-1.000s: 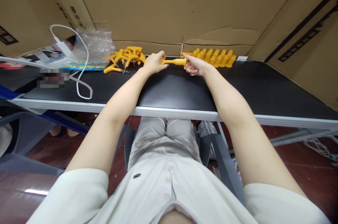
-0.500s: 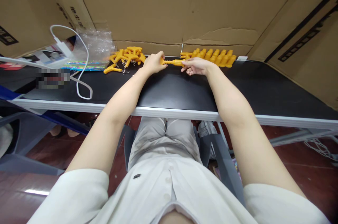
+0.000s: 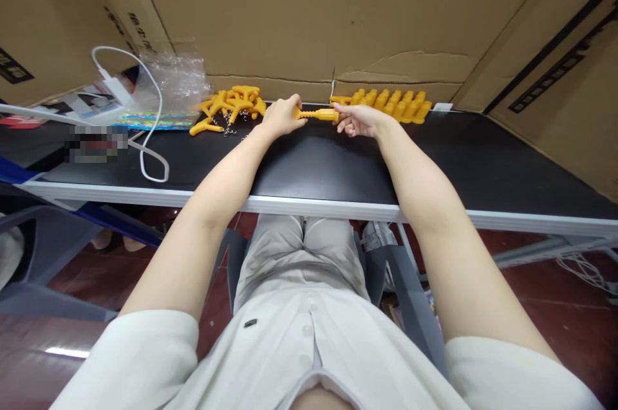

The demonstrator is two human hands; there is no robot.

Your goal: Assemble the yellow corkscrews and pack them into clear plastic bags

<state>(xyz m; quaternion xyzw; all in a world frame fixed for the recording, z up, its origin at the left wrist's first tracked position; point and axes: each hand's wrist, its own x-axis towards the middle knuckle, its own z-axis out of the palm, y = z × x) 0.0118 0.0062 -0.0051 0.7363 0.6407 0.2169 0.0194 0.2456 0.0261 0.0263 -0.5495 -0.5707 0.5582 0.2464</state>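
A yellow plastic piece (image 3: 318,114) with a ribbed shaft is held level between both hands, far out over the black table (image 3: 309,165). My left hand (image 3: 281,117) is closed round its left end. My right hand (image 3: 358,120) pinches its right end, fingers curled. Just left of my left hand lies a loose heap of yellow T-shaped pieces with small chains (image 3: 229,105). Behind my right hand a neat row of yellow pieces (image 3: 391,104) lies against the cardboard wall.
Cardboard sheets (image 3: 309,11) wall the table at the back and right. At the left are a white charger with cable (image 3: 130,107), a clear plastic bag (image 3: 176,82) and a colourful packet (image 3: 149,120). Grey chair parts stand below the table edge.
My right hand has dropped from a raised pinch near the back wall to the piece's right end and closed on it. The left hand has stayed put.
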